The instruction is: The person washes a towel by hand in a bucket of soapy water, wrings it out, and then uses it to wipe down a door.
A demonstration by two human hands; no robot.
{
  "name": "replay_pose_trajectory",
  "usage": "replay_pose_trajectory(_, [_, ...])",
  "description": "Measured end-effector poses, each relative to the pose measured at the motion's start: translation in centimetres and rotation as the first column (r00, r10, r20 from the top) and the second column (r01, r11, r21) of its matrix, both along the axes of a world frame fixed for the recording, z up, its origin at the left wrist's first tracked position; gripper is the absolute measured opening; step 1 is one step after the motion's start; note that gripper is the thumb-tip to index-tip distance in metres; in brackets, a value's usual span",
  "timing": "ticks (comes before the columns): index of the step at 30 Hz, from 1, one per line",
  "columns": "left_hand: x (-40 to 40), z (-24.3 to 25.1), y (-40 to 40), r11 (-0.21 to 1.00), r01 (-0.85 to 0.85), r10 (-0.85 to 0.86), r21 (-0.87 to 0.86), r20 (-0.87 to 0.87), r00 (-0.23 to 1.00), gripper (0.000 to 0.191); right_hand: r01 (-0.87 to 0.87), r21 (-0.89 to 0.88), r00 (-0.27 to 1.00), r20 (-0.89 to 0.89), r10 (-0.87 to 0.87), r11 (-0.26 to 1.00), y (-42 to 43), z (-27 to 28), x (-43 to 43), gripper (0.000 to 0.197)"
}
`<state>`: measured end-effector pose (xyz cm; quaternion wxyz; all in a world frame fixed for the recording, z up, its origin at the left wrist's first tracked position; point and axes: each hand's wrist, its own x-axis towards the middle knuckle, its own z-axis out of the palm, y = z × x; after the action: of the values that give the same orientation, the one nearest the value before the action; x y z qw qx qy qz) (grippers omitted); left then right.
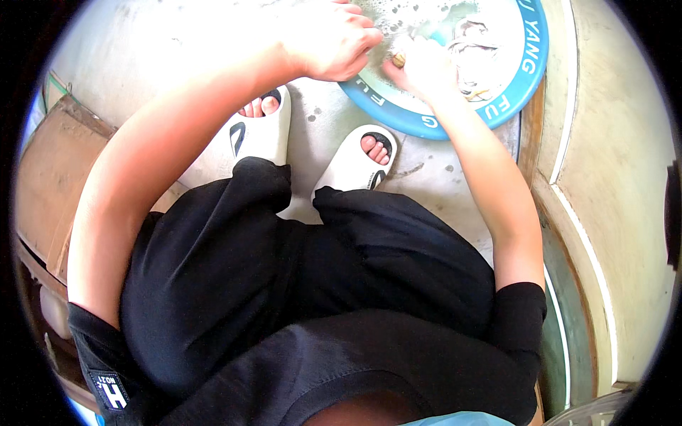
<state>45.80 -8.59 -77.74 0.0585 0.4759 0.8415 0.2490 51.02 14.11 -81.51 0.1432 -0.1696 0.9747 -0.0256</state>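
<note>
A round basin with a blue rim (405, 120) sits on the floor at the top of the view and holds foamy water (410, 13). Over its left edge, my left hand (343, 45) has its fingers curled. Its palm side is hidden, so I cannot tell if it grips anything. Inside the basin is my right hand (426, 64), washed out by glare. A small yellow-brown object (398, 59) shows at its thumb, apparently pinched there. Just right of that hand lies a wet, pale crumpled cloth (477, 58) with dark lines, partly in the water.
Two white open-toed slides (358, 160) stand on the grey stained floor (314, 122) beside the basin. To the right runs a pale wall panel (613, 133) with a wooden edge (530, 128). At the left is a brown wooden or cardboard piece (58, 175). A clear plastic rim (597, 410) shows at bottom right.
</note>
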Motion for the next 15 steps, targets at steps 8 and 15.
replay_pose_trajectory(8, [-0.1, 0.2, 0.2, 1.000, -0.009, 0.009, -0.011, 0.004, 1.000, 0.014, 0.207, 0.063, 0.927, 0.307, -0.217, 0.976, 0.2, 0.0, -3.3, 0.047])
replay_pose_trajectory(15, [-0.1, -0.1, 0.4, 1.000, -0.008, 0.008, 0.007, 0.008, 1.000, 0.013, 0.044, -0.010, 0.978, 0.202, -0.041, 0.999, 0.7, -0.4, -0.5, 0.045])
